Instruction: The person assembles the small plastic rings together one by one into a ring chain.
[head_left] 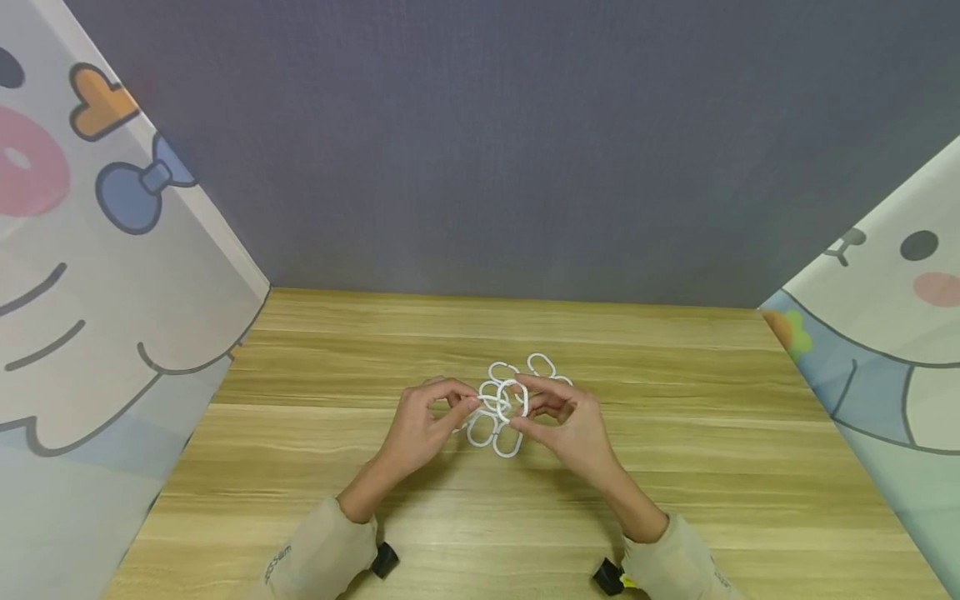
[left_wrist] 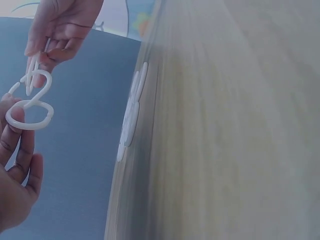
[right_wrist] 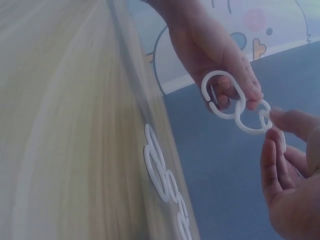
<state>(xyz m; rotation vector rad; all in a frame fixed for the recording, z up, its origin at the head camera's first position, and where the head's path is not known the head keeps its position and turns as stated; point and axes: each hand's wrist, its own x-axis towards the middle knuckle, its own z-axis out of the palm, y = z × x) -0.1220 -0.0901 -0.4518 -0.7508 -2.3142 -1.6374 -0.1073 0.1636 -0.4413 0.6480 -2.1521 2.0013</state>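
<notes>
My left hand (head_left: 431, 425) pinches a white plastic link ring (left_wrist: 31, 128) between thumb and fingertips. Facing it, my right hand (head_left: 573, 429) holds another white link ring (head_left: 527, 402) upright, with the thumb below and a finger above. In the right wrist view, an open loop (right_wrist: 212, 76) with a gap in its side hangs by the left fingers and meets a second loop (right_wrist: 245, 128) that runs to the right fingertips. Both hands are raised above the table. Under them lie several loose white link rings (head_left: 482, 444), partly hidden by the hands.
The loose rings form a small overlapping cluster (right_wrist: 156, 172) on the wood-grain table (head_left: 337, 350). A dark grey panel (head_left: 480, 167) stands behind the table, and cartoon-printed walls (head_left: 900, 333) flank it. A black strap end (head_left: 385, 560) hangs by the left sleeve.
</notes>
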